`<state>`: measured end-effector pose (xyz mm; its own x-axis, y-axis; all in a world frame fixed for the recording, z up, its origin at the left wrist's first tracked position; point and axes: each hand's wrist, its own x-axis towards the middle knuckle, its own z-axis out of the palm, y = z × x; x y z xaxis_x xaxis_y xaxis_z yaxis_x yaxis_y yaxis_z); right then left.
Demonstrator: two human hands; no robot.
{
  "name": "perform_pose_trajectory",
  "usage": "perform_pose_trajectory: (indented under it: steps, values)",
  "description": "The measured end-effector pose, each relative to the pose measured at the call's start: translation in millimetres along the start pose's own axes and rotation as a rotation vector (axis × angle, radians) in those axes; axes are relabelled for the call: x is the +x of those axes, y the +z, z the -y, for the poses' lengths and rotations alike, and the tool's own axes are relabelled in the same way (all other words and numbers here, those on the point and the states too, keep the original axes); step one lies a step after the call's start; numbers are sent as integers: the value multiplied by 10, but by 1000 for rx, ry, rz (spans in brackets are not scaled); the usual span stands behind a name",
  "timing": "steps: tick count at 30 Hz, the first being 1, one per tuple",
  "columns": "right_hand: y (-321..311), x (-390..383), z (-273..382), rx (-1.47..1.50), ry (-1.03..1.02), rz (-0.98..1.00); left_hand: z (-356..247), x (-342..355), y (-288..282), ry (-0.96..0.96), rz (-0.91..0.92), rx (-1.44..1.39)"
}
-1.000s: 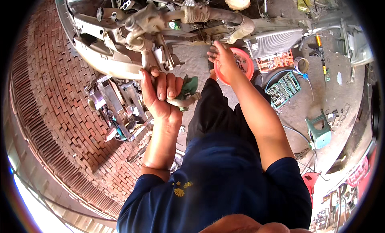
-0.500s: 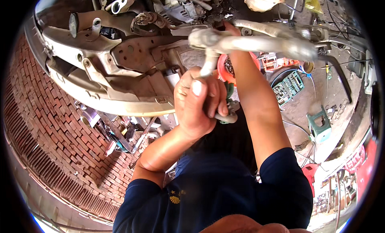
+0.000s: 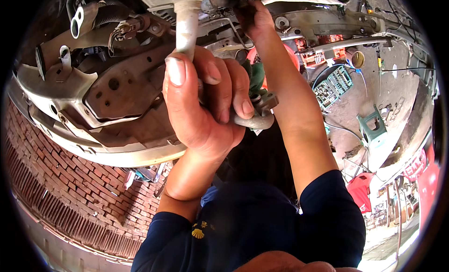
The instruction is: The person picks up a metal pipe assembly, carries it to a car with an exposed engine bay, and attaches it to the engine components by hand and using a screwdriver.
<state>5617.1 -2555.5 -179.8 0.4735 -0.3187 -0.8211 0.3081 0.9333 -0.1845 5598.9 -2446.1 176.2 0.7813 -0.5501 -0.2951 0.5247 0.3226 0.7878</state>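
My left hand (image 3: 206,96) is wrapped round a light grey metal pipe (image 3: 185,31), whose upper length rises out of the fist toward the top edge. Below the fingers shows a bent metal end with a small lug (image 3: 266,103); it looks like part of the same pipe, though the fist hides the join. A bit of dark green cloth or glove (image 3: 256,75) lies behind these fingers. Stretched forward into the car's open front, my right hand (image 3: 256,21) is beside a dark part at the top; shadow hides its fingertips and anything in them.
The car's bare front frame (image 3: 117,91) spreads across the left, above a brick floor (image 3: 70,173). Beyond my right arm are a red tub (image 3: 292,56), a green socket set (image 3: 334,87) and a green stool (image 3: 372,127). A metal crossbar (image 3: 322,21) spans the upper right.
My left hand has come nearer the camera and shifted left. The pipe's long part, blurred across the upper right before, has swung toward the top. My right hand shows higher in the view.
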Motion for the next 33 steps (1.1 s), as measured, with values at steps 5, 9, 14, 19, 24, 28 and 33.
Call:
perform_pose_trajectory:
  steps: [5,9,14,19,24,28,33]
  values:
    - [-123,93,50,63,-52,198,70,22,22,-3,8,-23]
    - [-130,29,-38,42,46,176,76,21,-34,21,19,-13]
    - [-448,201,-45,70,70,256,114,91,-53,13,29,6]
    - [-265,85,-118,58,-41,308,67,151,-97,22,-30,155]
    - [-95,-260,-149,55,15,160,-38,107,-32,92,-266,394]
    - [-31,-331,-57,89,-94,211,-4,91,-100,73,-305,361]
    - [16,-287,-31,-1,-129,190,-122,-27,-74,115,-222,564]
